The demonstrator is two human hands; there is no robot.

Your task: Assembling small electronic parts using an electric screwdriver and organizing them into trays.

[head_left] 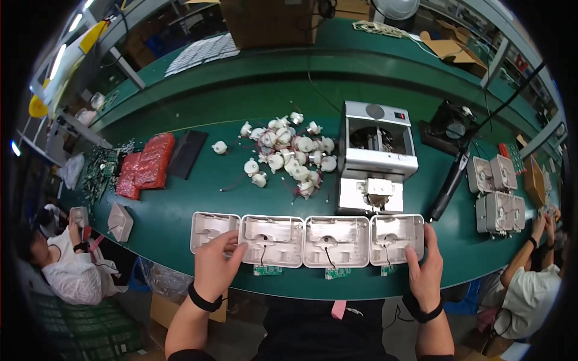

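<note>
Several white plastic housings stand side by side in a row near the front table edge, their open insides up. My left hand (218, 263) lies over the leftmost housing (208, 224), its fingers and thumb curled at the wall where it meets the neighbouring housing (274, 227). My right hand (426, 268) grips the right wall of the rightmost housing (394, 227), thumb inside and fingers outside. Another housing (336, 228) sits between. Small green circuit boards (337, 273) hang on dark wires at the front of the row.
Behind the row lie many white round motors (283, 141). A silver machine (378, 144) and a black-handled tool on a cable (448, 189) are at right, with stacked housings (500, 210) beyond. At left are red wrapped packs (147, 165) and a single housing (120, 222). People sit on both sides.
</note>
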